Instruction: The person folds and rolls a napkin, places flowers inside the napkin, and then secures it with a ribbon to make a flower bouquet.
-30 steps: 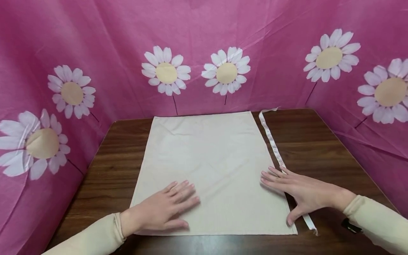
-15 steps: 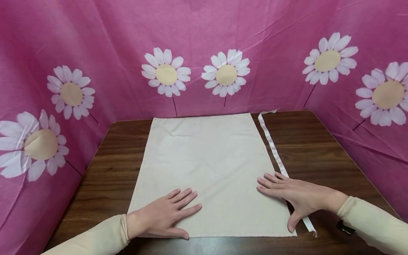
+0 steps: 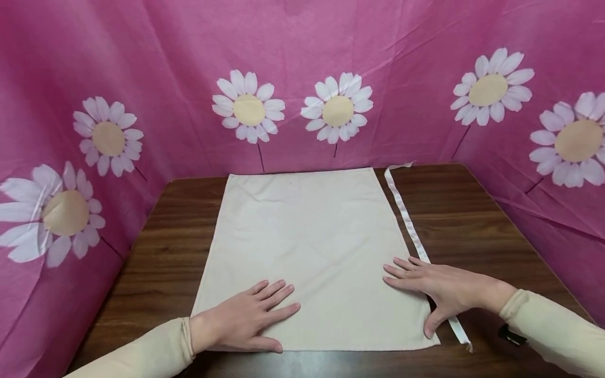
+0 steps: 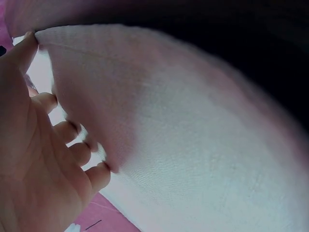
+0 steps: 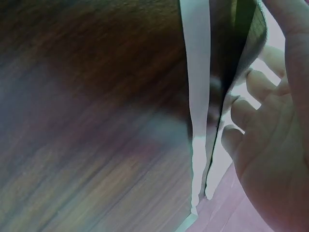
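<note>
A cream rectangular cloth (image 3: 312, 231) lies spread flat on the brown wooden table (image 3: 175, 226), with faint creases across it. My left hand (image 3: 246, 317) rests on its lower left part, fingers spread and straight; the left wrist view shows those fingertips touching the cloth (image 4: 207, 135). On the lower right edge rests my right hand (image 3: 437, 286), its fingers on the cloth and its thumb near the corner. A narrow white ribbon (image 3: 406, 218) runs along the cloth's right side and passes under the right hand. In the right wrist view the ribbon (image 5: 198, 87) lies beside the cloth's edge.
Pink fabric (image 3: 293, 37) printed with white daisies hangs behind the table and along both sides. A small dark object (image 3: 512, 335) shows beneath the right sleeve (image 3: 557, 325). The table's front edge lies just below the cloth.
Both hands have settled on the cloth, the right one slightly lower and the left fingers a little more spread. Lately the right thumb has moved slightly up, lifting or shifting the near right corner.
</note>
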{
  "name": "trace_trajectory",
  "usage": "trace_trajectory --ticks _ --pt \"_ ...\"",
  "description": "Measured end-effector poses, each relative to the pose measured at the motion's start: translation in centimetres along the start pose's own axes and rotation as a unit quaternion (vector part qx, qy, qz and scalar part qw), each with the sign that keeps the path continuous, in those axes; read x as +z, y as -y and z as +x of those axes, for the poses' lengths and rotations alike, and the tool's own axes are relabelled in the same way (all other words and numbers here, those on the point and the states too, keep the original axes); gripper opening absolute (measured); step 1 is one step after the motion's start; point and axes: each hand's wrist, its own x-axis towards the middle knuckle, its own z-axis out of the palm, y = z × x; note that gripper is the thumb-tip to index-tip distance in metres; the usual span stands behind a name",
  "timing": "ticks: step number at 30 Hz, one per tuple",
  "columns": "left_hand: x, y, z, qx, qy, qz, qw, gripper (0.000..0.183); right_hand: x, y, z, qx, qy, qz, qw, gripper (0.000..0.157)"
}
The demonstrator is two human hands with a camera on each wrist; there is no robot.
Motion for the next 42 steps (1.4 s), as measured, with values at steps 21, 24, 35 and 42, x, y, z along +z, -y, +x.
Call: trace_trajectory --ticks 21,24,35,42 --pt "-0.5 0.1 0.4 -0.007 0.009 -0.021 0.9997 0.055 -2.7 -0.7 2.0 -0.006 -0.021 0.012 1.0 0.031" --pt "-1.0 0.1 0.6 -0.01 0.025 -0.038 0.9989 0.055 -3.7 -1.0 2.8 0.003 -0.033 0.021 0.999 0.027" --pt "-2.3 0.4 1.4 -0.054 0.057 -0.181 0.9803 0.059 -4.5 -2.8 5.8 0.021 -0.077 0.096 0.992 0.022" --pt "-2.6 0.5 1.7 -0.115 0.024 -0.304 0.9453 0.07 -4.1 -3.9 8.1 0.039 -0.1 0.157 0.982 0.012"
